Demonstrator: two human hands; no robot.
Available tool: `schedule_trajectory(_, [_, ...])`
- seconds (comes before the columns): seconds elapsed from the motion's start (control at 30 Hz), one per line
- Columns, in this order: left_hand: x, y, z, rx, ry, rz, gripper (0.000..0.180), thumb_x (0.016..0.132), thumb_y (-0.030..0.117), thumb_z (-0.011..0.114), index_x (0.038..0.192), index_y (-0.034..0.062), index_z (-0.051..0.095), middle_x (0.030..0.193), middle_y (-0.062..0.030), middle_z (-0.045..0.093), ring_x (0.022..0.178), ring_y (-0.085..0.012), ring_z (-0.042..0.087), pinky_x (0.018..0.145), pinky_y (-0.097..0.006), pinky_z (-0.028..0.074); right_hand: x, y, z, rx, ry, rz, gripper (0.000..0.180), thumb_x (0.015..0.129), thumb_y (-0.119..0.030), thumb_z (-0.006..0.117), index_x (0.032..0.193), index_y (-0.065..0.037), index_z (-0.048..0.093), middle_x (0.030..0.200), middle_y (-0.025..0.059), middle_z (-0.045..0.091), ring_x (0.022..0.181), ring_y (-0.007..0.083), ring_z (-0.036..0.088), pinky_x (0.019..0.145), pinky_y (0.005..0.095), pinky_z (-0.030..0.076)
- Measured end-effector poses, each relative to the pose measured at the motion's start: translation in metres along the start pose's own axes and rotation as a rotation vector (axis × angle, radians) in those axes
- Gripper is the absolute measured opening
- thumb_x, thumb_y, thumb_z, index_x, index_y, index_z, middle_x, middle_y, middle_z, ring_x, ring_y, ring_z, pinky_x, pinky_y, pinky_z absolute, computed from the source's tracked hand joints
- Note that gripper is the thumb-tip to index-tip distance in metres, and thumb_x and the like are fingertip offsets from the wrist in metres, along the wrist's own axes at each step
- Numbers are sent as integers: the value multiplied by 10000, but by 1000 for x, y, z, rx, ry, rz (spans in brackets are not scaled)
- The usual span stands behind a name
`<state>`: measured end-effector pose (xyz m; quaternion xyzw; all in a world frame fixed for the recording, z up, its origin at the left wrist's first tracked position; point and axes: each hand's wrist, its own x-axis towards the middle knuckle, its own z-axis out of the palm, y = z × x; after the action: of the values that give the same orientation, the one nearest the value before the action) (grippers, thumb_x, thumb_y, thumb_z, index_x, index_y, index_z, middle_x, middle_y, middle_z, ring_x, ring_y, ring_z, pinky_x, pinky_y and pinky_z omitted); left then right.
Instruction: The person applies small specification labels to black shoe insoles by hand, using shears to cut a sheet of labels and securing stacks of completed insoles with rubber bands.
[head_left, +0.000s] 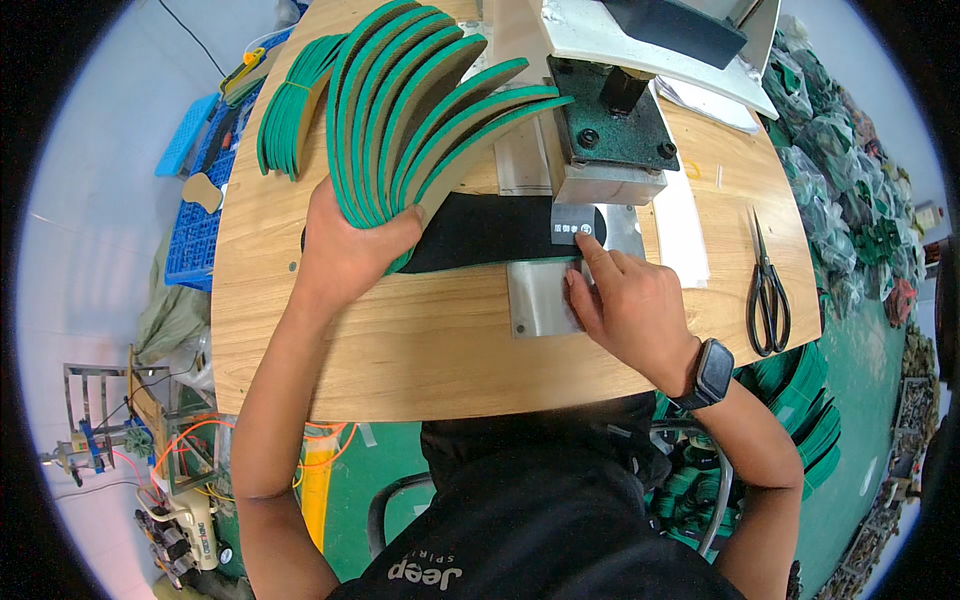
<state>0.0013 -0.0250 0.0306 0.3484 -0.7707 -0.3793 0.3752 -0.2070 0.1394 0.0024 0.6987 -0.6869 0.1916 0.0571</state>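
White print, a row of characters beside a round emblem, shows on the small grey label [567, 218] right of centre, and pale lettering runs across the chest of the black shirt [520, 510] at the bottom of the frame. The label lies over the right end of a single black insole [480, 228], mid-frame, on the table [430, 350]; its long axis runs left to right, rounded, narrower end to the right, the other end mostly behind the left hand [365, 235].

That hand is clamped round the base of a fan of green-edged insoles [400, 110], about eight by my count, though they overlap; their free ends splay up and to the right. The right hand [635, 305] has its index finger stretched out, tip on the label, thumb apart from it, the other fingers curled.

One tied bundle [295, 105] sits at upper left, one press [615, 125] at upper right, one pair of scissors [767, 290], points up, at far right.
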Motion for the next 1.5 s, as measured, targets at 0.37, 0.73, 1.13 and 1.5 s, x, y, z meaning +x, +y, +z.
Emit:
schedule_trajectory(0.37, [1, 1, -1, 16, -28, -40, 369, 653, 103, 667, 996, -6, 588, 871, -105, 651, 769, -171, 600, 740, -307, 488, -1, 0, -5, 17, -7, -22, 301, 836, -158, 591, 1058, 46, 580, 614, 104, 572, 543, 249, 591, 476, 352, 469])
schedule_trajectory(0.73, [0, 0, 3, -10, 4, -9, 309, 653, 113, 656, 933, -1, 592, 807, -83, 636, 716, -151, 570, 705, -297, 479, -11, 0, -21, 123, -52, 52, 338, 853, -174, 588, 1108, 43, 537, 656, 130, 587, 563, 268, 594, 503, 368, 466])
schedule_trajectory(1.13, [-1, -2, 4, 41, 15, 13, 301, 655, 134, 664, 907, -12, 590, 773, -88, 632, 686, -154, 567, 687, -298, 479, -26, -1, -21, 163, -39, 30, 326, 857, -157, 583, 1115, 34, 526, 662, 139, 592, 573, 283, 597, 507, 381, 464])
schedule_trajectory(1.5, [-3, -2, 2, 69, -15, 30, 322, 654, 139, 668, 935, -4, 603, 828, -104, 650, 732, -169, 590, 727, -308, 486, 8, 14, 3, 78, 94, 38, 228, 874, -142, 555, 1070, -27, 575, 584, 133, 593, 490, 299, 586, 463, 393, 459])
